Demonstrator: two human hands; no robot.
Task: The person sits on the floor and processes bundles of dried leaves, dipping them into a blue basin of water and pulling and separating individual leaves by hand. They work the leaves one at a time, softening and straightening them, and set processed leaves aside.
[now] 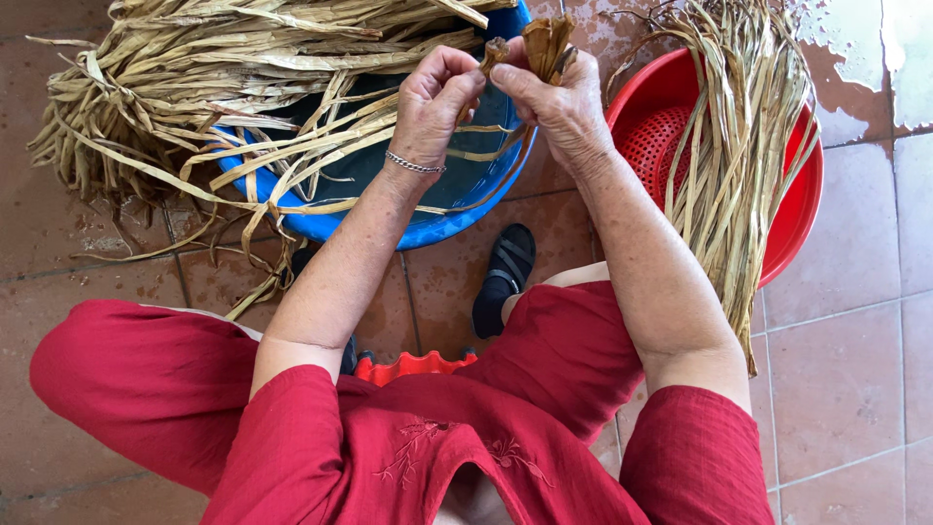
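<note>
The head view looks straight down at a person in red clothes who sits low over a tiled floor [846, 379]. The left hand [435, 102] is curled almost shut, and its thumb and fingers pinch the brown end of a dry leaf strip [494, 51]. The right hand [556, 97] is closed too. It grips a small bunch of folded brown leaf ends [546, 41] that stick up out of the fist. The two hands are close together and almost touch, right above the near edge of the blue tub.

The blue tub [428, 231] sits on the floor in front of the person. It is round and wide. A big heap of long dry leaves [233, 68] lies in it and over it. Many of the pale yellow strips spill over the rim on the left side and trail onto the tiles. Thin strips hang down from the hands into the tub.

The red basket [792, 219] sits to the right of the blue tub, just beside it. It has small holes in its wall. A long bundle of dry leaves [734, 165] lies across it, with one end up at the top and the other end hanging over the near rim toward the person's right arm.

A foot in a black sandal [505, 277] rests on the floor just under the blue tub. A bit of a red stool [413, 367] shows between the knees. The tiles by the red basket look wet.
</note>
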